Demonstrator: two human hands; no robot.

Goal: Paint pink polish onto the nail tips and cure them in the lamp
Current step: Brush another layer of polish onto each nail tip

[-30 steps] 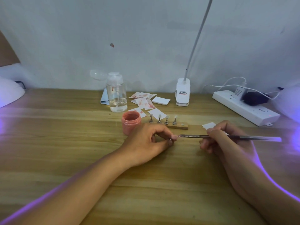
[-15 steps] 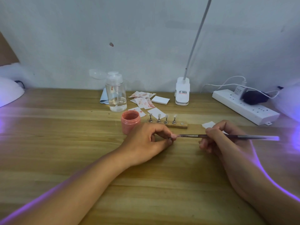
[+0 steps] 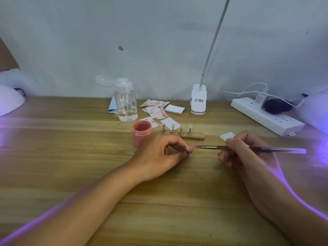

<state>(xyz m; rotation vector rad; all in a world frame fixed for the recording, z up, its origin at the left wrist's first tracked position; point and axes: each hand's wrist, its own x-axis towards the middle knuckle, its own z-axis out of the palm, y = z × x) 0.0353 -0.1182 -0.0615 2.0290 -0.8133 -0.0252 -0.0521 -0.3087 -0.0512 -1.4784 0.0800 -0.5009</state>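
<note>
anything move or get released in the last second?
Barely. The brush in the right hand edged slightly left against the nail tip pinched by the left hand. Both grips, polish jar and holder strip unchanged.

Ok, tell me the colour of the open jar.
Pink, the jar; clearest in the head view.

Visible body parts: two hands and two forearms.

Left hand point(image 3: 159, 155) and left forearm point(image 3: 88, 206): bare from fingertips to the frame edge.

Right hand point(image 3: 243, 153) and right forearm point(image 3: 284, 210): likewise bare.

A narrow violet band of reflected light runs along the outer edge of each forearm. Fingernail detail is too small to resolve.
</note>
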